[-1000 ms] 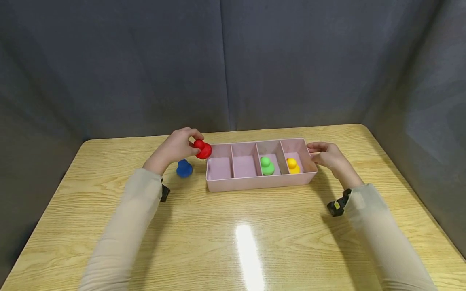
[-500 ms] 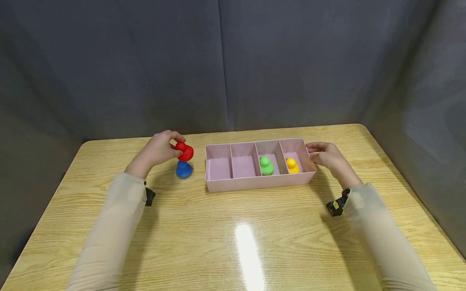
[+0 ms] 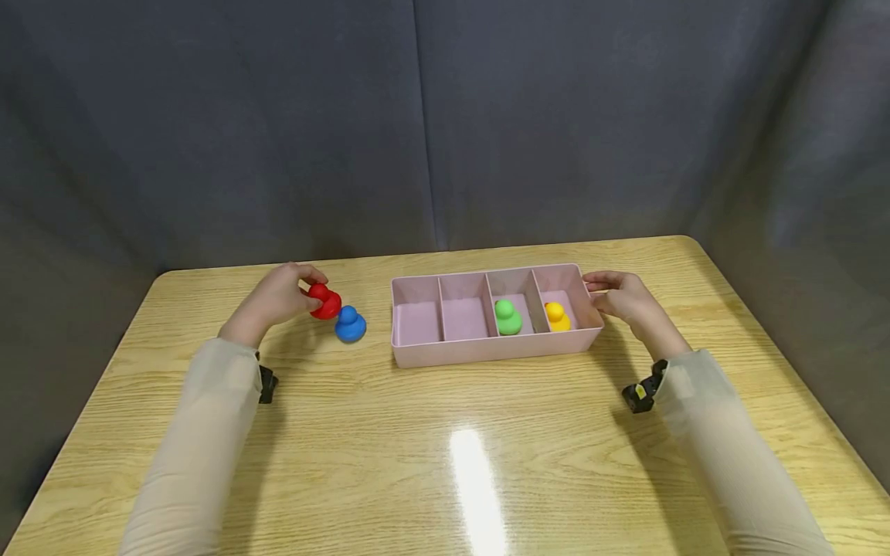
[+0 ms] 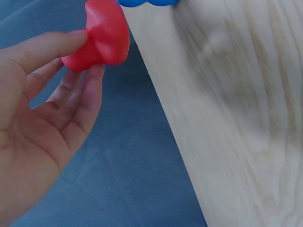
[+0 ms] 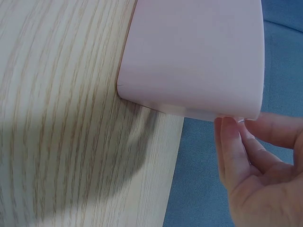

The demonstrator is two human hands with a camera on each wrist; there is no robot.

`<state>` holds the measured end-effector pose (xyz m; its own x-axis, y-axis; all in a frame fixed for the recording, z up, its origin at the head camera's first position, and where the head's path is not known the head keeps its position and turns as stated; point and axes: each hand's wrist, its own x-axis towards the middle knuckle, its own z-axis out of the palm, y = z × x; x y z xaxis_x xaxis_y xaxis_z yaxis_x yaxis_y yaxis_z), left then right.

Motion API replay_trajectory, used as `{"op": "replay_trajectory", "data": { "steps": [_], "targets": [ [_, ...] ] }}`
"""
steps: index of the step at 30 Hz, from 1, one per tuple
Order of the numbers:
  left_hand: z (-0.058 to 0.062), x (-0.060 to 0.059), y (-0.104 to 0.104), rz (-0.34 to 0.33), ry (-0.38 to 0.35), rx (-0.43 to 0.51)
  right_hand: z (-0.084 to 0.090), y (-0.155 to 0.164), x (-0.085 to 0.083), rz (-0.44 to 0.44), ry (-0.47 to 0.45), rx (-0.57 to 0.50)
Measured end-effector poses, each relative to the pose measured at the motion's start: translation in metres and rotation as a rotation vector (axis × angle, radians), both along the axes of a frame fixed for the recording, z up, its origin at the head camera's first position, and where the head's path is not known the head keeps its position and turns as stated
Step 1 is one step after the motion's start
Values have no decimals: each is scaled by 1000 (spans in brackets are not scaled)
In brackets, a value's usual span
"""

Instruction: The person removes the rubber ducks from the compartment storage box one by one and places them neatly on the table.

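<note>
My left hand (image 3: 273, 297) pinches a red rubber duck (image 3: 327, 303) between thumb and fingertips. In the left wrist view the thumb lies along one side of the red duck (image 4: 106, 40), fingers beneath. Just to its right, a blue rubber duck (image 3: 351, 326) sits on the table; its edge (image 4: 149, 2) shows at the top of the left wrist view. My right hand (image 3: 629, 303) touches the right end of a pink divided box (image 3: 497, 351). Its fairly straight fingertips (image 5: 230, 128) meet the end wall near the rim. A green duck (image 3: 508, 318) and a yellow duck (image 3: 558, 317) sit inside.
The box stands right of the blue duck, split by upright dividers (image 3: 440, 309). Its two left compartments show bare floors. The wooden table (image 3: 389, 448) ends at a dark curtain (image 3: 292, 139) behind. Black wrist cameras (image 3: 643, 394) hang under both wrists.
My left hand has carried the red duck leftward and nearer, from beside the box's left end, past the blue duck to its left. The right hand and box hold nearly the same place.
</note>
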<state>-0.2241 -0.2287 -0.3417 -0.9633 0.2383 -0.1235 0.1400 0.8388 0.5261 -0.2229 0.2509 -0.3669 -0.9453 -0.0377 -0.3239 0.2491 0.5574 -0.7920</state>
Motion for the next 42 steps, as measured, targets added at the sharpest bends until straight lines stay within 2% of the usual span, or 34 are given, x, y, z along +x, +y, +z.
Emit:
{"op": "replay_trajectory", "data": {
  "steps": [16, 33, 42],
  "targets": [
    [-13, 5, -14, 40, -101, -29, 0, 0, 0, 0, -3, -6],
    [-30, 2, -17, 20, -124, -31, 0, -1, 0, -1, 15, -19],
    [-36, 3, -16, 25, -101, -28, 0, 0, 0, -6, 8, -18]
  ]
}}
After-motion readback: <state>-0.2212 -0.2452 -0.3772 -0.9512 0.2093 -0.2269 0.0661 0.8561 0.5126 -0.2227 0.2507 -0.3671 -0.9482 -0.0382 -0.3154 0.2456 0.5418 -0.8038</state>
